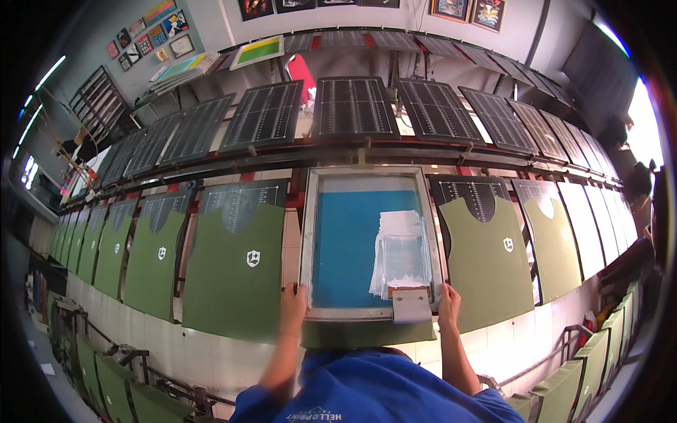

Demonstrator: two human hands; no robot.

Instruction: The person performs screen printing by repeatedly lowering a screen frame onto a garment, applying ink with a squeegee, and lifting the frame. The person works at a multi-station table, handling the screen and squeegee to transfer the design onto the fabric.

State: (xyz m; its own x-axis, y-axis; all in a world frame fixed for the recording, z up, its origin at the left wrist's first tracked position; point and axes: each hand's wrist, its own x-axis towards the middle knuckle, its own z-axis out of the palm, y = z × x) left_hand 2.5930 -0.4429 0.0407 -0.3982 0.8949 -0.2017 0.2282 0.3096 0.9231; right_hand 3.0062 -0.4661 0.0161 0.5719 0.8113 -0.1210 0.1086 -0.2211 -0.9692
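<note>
A screen printing frame point(345, 314) lies in front of me, its near corners between my two hands. My left hand point(293, 304) is closed on the frame's left side, and my right hand point(448, 306) on its right side. Blue mesh point(345, 240) fills the frame, with white ink point(384, 224) smeared around a paler rectangle at the right. Near the lower right corner a squeegee point(411, 307) rests in the ink, its handle over the near rim. Beneath the frame shows the lower edge of a green shirt point(367, 334); the rest of it is hidden.
Green shirts with white shield prints lie on boards to the left point(233, 282) and right point(490, 275). Behind a dark rail point(416, 149) stand several black boards point(352, 106). More green shirts point(557, 388) hang over boards near me. A red chair point(300, 74) stands farther back.
</note>
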